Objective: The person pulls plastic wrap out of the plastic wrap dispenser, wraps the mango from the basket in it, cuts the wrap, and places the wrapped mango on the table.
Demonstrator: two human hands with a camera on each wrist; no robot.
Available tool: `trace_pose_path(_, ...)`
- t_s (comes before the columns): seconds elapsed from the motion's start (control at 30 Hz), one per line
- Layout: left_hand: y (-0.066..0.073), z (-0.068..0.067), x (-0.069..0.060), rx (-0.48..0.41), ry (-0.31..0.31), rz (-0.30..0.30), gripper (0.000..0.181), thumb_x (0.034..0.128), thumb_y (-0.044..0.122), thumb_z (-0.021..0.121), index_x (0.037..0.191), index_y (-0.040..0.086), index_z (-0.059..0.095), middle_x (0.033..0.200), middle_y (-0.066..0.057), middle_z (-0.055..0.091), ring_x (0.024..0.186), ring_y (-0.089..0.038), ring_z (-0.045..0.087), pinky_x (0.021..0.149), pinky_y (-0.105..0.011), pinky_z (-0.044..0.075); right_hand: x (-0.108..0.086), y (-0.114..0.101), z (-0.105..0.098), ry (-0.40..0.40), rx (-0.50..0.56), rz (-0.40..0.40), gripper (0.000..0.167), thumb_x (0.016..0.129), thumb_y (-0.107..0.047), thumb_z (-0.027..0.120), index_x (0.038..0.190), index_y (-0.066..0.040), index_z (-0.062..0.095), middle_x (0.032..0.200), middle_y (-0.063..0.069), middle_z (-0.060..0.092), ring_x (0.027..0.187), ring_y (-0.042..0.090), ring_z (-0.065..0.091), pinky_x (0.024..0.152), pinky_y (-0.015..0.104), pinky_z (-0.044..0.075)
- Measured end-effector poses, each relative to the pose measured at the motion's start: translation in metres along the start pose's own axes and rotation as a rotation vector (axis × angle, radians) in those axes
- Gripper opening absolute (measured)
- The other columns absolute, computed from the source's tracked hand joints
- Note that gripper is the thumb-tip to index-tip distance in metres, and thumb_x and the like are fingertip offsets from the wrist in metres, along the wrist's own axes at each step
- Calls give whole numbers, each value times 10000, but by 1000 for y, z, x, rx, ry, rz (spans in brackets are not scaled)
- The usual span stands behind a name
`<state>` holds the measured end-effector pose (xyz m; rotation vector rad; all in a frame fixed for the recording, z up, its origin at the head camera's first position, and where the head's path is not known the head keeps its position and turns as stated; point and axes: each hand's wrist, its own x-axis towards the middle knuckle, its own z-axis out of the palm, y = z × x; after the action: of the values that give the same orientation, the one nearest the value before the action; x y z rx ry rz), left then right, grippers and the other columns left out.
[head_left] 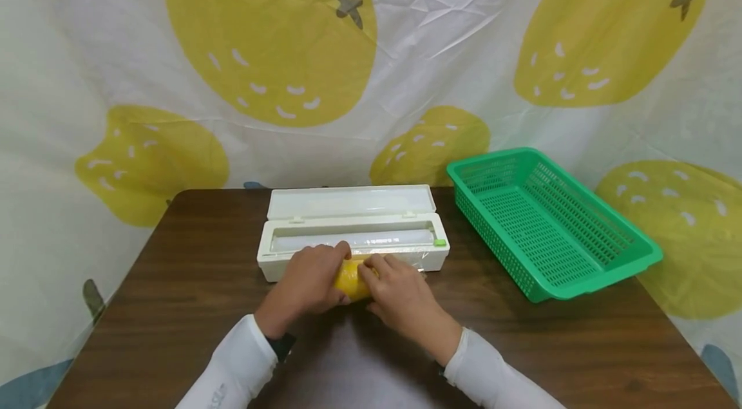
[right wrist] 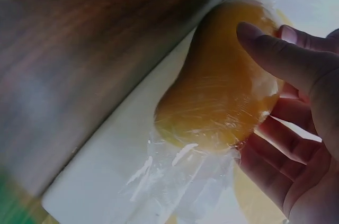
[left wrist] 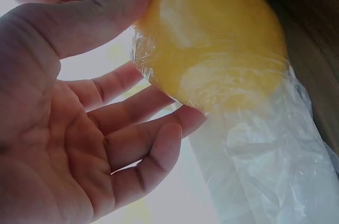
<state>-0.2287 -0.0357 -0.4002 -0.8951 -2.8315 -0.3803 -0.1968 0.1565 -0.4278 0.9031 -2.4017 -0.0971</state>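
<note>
A yellow, rounded fruit-like object point(head_left: 351, 280) in clear plastic film is held between both hands, just in front of a white film box point(head_left: 353, 228). My left hand point(head_left: 310, 280) grips its left end; in the left wrist view the thumb lies on the yellow object point(left wrist: 212, 38) and the fingers curl beneath. My right hand point(head_left: 402, 296) grips the other end, thumb on top of the yellow object point(right wrist: 217, 86) in the right wrist view. Loose clear film point(right wrist: 185, 181) trails from it toward the box, whose lid point(head_left: 350, 201) stands open with a film roll point(head_left: 353, 240) inside.
A green perforated basket point(head_left: 551, 228) stands to the right of the box on the brown wooden table point(head_left: 191, 280). A light cloth with a yellow fruit print point(head_left: 272, 29) hangs behind the table's back edge.
</note>
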Motion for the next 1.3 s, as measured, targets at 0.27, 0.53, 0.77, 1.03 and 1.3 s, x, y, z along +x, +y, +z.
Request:
trace_pose_path(0.27, -1, 2, -4, -60, -40, -30, 560, 686, 280, 913, 1049, 91, 531, 798, -55, 614, 652, -214, 548, 614, -378, 472, -1, -1, 6, -17, -31, 22, 724, 542, -328, 996, 1119, -107, 618, 1072, 26, 621, 877, 193, 623, 717, 301, 569)
trace_pose_path(0.53, 0, 4, -7, -112, -80, -38, 519, 757, 257, 862, 1108, 87, 519, 832, -41, 613, 678, -200, 534, 648, -372, 466, 0, 3, 13, 41, -64, -7, 550, 594, -181, 933, 989, -107, 558, 945, 30, 561, 762, 202, 543, 636, 281, 495)
trace_pose_path(0.77, 15, -1, -11, -40, -46, -116, 473, 769, 246, 867, 1109, 64, 594, 865, -91, 657, 726, -237, 584, 686, -405, 501, 3, 14, 15, 58, 30, -31, 531, 614, -209, 936, 1001, -126, 582, 949, 16, 575, 771, 191, 564, 633, 289, 523)
trace_pose_path(1.03, 39, 11, -23, 359, 139, -125, 693, 601, 412, 959, 1092, 52, 627, 956, -133, 526, 840, -301, 520, 656, -424, 470, 5, 23, 11, -37, 164, 24, 521, 617, -254, 953, 1018, -143, 638, 970, -7, 609, 843, 182, 606, 719, 309, 552)
trace_pose_path(1.3, 37, 24, -18, 420, 212, -102, 718, 554, 300, 980, 1097, 81, 565, 938, -110, 507, 822, -287, 498, 647, -402, 450, 12, 29, 4, -175, 262, 92, 550, 607, -258, 972, 1069, -160, 690, 1006, -38, 641, 900, 165, 629, 773, 323, 561)
